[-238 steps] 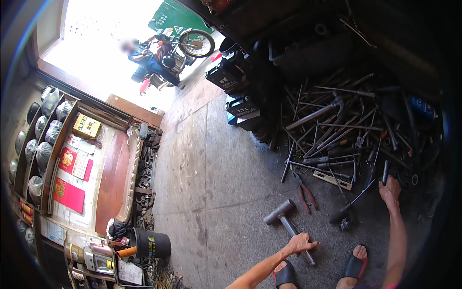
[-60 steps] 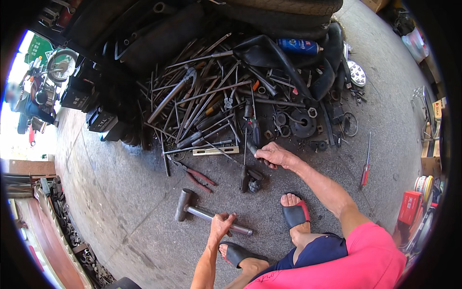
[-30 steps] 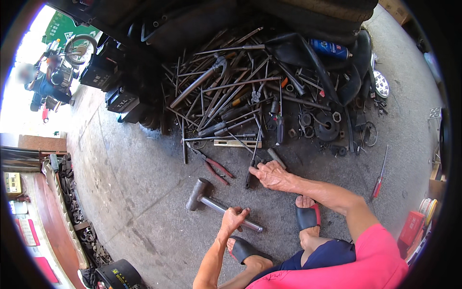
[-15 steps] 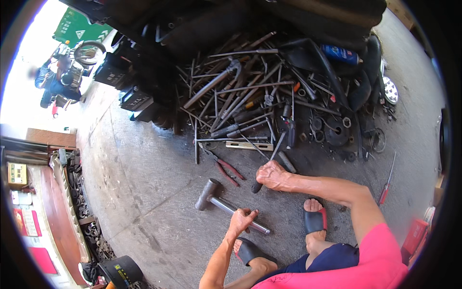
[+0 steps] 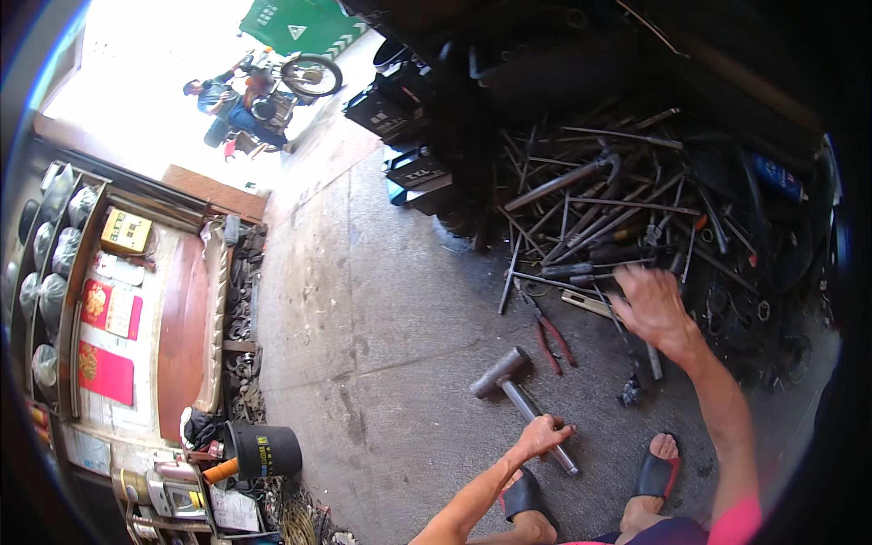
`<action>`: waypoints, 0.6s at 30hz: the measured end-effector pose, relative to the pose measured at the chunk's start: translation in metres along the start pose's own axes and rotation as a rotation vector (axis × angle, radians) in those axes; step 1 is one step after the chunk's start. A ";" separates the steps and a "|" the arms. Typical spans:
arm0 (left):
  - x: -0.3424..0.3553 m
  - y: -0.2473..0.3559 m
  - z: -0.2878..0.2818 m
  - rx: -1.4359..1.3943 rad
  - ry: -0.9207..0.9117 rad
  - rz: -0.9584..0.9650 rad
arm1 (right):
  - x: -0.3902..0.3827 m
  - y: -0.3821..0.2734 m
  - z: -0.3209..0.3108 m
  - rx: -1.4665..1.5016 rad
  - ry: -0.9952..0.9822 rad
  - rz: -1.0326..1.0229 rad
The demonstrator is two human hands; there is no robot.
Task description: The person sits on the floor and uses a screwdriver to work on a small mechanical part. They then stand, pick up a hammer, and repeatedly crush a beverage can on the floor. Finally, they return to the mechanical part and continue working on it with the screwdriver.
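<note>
My left hand (image 5: pixel 543 438) is closed around the metal handle of a hammer (image 5: pixel 502 372), whose cylindrical head rests on the concrete floor. My right hand (image 5: pixel 656 309), slightly blurred, hovers at the near edge of a heap of tools (image 5: pixel 590 213), fingers apart and no tool visible in it. Beneath it lies a thin dark shaft with a lumpy dark end (image 5: pixel 631 391), beside a short grey bar (image 5: pixel 654 361). Red-handled pliers (image 5: pixel 549 341) lie left of that hand, near a pale slotted metal strip (image 5: pixel 586 302).
My sandalled feet (image 5: pixel 656 468) are close behind the hammer. Black batteries (image 5: pixel 420 173) stand left of the heap, and a blue can (image 5: pixel 778 176) lies at its right. A black bucket (image 5: pixel 263 450) is at lower left. Farther off, a person (image 5: pixel 227 102) is beside a motorcycle (image 5: pixel 311 77).
My right hand has let go of the dark-handled tool, opened and moved forward toward the heap. My left hand still grips the hammer. The view has swung left.
</note>
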State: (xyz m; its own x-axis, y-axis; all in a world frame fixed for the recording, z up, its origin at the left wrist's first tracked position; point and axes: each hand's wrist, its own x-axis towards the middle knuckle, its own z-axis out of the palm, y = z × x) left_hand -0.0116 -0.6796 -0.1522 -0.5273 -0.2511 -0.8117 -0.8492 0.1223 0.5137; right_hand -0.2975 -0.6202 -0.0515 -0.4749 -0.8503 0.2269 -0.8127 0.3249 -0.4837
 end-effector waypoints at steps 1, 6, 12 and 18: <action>-0.001 -0.001 -0.002 0.004 -0.006 -0.009 | -0.022 0.015 0.017 0.029 -0.172 0.063; 0.000 0.007 -0.001 0.005 0.034 -0.058 | -0.093 0.054 0.050 0.021 -0.386 0.348; 0.011 -0.010 0.007 -0.055 0.030 0.000 | -0.124 0.061 0.055 0.073 -0.403 0.444; 0.011 0.004 0.014 -0.013 0.029 -0.002 | -0.130 0.066 0.069 0.053 -0.307 0.425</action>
State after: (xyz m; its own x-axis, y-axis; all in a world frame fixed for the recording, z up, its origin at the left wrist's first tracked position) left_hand -0.0212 -0.6688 -0.1627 -0.5239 -0.2791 -0.8047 -0.8500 0.1097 0.5153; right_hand -0.2666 -0.5171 -0.1718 -0.6317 -0.7327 -0.2533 -0.5477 0.6530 -0.5230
